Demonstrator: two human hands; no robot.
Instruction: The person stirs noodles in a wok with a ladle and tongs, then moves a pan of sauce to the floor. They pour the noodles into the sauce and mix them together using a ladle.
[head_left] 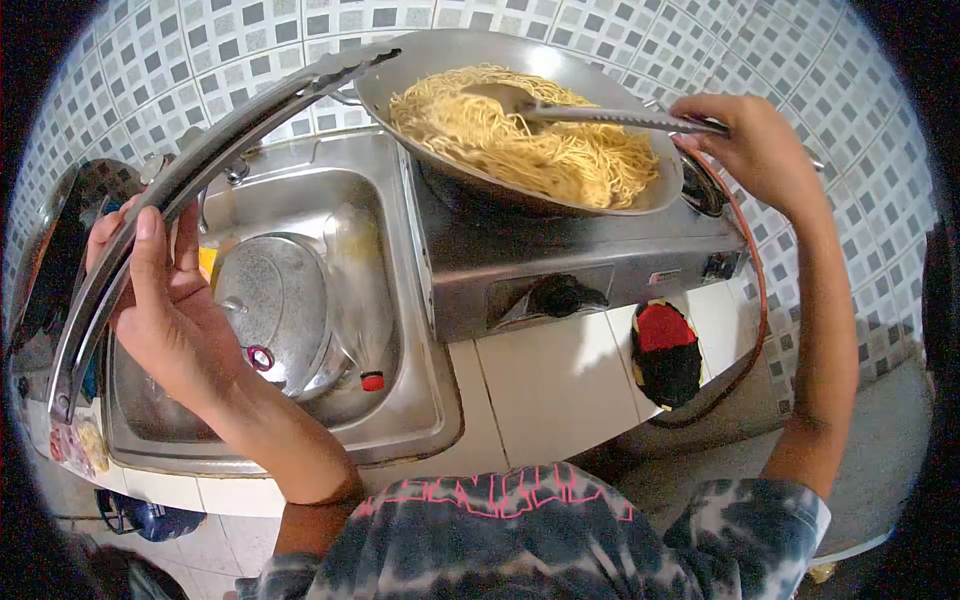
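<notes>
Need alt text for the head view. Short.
A person's right hand holds a long-handled metal utensil in a wok of noodles on a stove, while the left hand holds up metal tongs. Beside the stove, a sink holds a metal lid and a clear bottle with a red cap.

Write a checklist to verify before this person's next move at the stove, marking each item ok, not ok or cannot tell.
1. Right hand grips the metal utensil: ok.
2. Left hand holds the tongs: ok.
3. Tongs clear of the wok: cannot tell, they overlap in view.
4. Noodles inside the wok: ok.
5. Flame level: cannot tell, no flame visible.
6. Red-and-black pad off the stove: ok, on the counter.
</notes>
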